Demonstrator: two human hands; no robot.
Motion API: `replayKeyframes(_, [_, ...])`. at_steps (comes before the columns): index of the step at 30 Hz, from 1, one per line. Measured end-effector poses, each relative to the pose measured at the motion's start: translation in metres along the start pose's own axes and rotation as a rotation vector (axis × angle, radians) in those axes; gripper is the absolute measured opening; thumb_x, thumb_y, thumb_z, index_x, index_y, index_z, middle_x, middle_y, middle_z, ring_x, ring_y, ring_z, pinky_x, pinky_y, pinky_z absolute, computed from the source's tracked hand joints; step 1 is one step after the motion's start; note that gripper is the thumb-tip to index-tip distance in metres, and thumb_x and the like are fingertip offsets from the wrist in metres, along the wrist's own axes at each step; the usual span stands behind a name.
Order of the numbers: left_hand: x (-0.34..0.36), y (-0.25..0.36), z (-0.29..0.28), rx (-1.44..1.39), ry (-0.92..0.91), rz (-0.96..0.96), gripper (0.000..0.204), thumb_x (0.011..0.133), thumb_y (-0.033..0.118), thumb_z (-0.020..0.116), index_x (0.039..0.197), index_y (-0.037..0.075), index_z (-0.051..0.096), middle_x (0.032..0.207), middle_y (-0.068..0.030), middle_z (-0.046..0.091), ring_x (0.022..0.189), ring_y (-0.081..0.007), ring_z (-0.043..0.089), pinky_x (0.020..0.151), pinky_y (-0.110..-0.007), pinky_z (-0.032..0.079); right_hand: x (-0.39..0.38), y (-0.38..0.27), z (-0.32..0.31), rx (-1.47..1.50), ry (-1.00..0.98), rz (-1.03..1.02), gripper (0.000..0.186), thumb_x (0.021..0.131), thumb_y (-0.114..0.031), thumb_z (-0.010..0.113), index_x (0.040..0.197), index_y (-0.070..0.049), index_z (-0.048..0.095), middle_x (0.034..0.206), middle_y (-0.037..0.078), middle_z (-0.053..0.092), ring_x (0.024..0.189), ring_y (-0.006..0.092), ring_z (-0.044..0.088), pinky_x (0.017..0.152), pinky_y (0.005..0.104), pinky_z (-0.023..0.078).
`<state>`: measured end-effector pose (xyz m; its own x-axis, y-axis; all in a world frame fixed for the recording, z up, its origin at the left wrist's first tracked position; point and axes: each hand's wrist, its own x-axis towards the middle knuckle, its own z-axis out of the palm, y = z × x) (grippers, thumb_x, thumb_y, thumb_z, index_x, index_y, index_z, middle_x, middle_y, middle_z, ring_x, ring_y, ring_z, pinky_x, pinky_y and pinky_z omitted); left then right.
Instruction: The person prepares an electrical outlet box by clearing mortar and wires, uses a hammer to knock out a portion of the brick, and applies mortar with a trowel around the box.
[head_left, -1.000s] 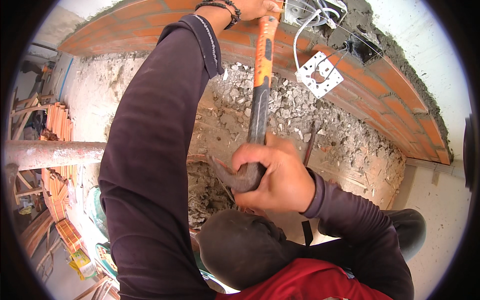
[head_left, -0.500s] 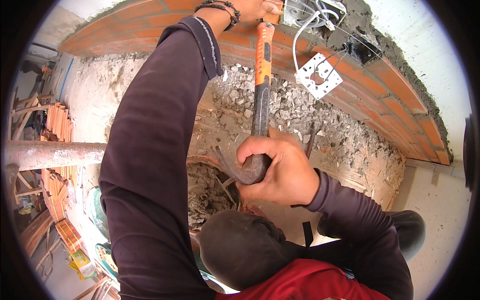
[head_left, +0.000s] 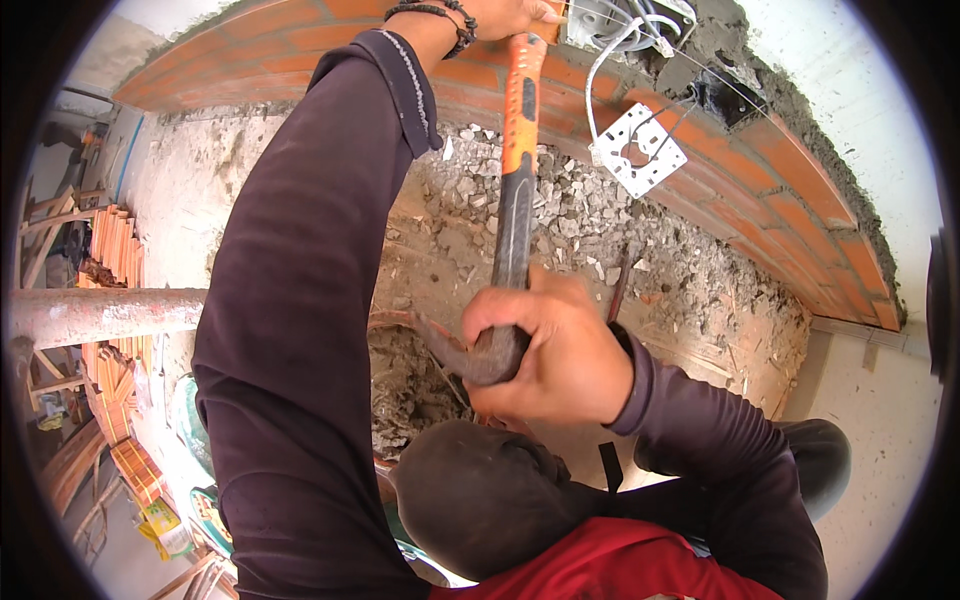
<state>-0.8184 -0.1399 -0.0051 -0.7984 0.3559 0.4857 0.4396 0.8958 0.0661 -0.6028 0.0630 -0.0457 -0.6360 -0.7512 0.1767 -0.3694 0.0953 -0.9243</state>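
My right hand point(head_left: 560, 350) is closed round the head end of a claw hammer point(head_left: 517, 200), with the curved claw sticking out to the left. The hammer's dark shaft and orange-and-black grip point away from me, and the grip's end reaches an orange brick point(head_left: 548, 26) on the far wall. My left hand point(head_left: 505, 16), partly cut off by the upper edge, has its fingers on that brick, beside the hammer's end. A thin string runs past the fingertips to the right along the brick courses.
The orange brick wall point(head_left: 760, 210) curves across the far side, with wet mortar along it. Grey cables point(head_left: 610, 50) and a white perforated plate point(head_left: 639, 150) hang there. Rubble point(head_left: 590, 200) lies at its foot. A mortar bucket point(head_left: 405, 390) stands near my knee; a pipe point(head_left: 110, 313) is at left.
The hammer and my right hand have shifted slightly toward me and left, and the handle has tilted a little. My left hand stays at the brick, barely moved.
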Motion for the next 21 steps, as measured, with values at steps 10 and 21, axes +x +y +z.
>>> replayKeyframes(10, [0.001, 0.002, 0.005, -0.008, -0.003, -0.007, 0.020, 0.074, 0.028, 0.083, 0.082, 0.013, 0.072, 0.087, -0.0072, 0.070, 0.095, -0.0287, 0.064, 0.090, -0.046, 0.039, -0.003, 0.005, -0.005, -0.015, 0.018, 0.076, 0.035, 0.059, -0.013, 0.084, 0.089, -0.011, 0.066, 0.080, 0.011, 0.064, 0.081, 0.0359, 0.060, 0.073, 0.0435, 0.050])
replayKeyframes(21, [-0.003, 0.003, -0.005, 0.010, -0.012, -0.035, 0.023, 0.076, 0.030, 0.082, 0.088, 0.012, 0.074, 0.091, -0.0065, 0.071, 0.097, -0.0285, 0.064, 0.091, -0.046, 0.040, -0.002, -0.001, -0.011, -0.048, -0.063, -0.005, 0.034, 0.058, -0.013, 0.085, 0.085, -0.010, 0.064, 0.077, 0.011, 0.063, 0.076, 0.0348, 0.059, 0.068, 0.0422, 0.048])
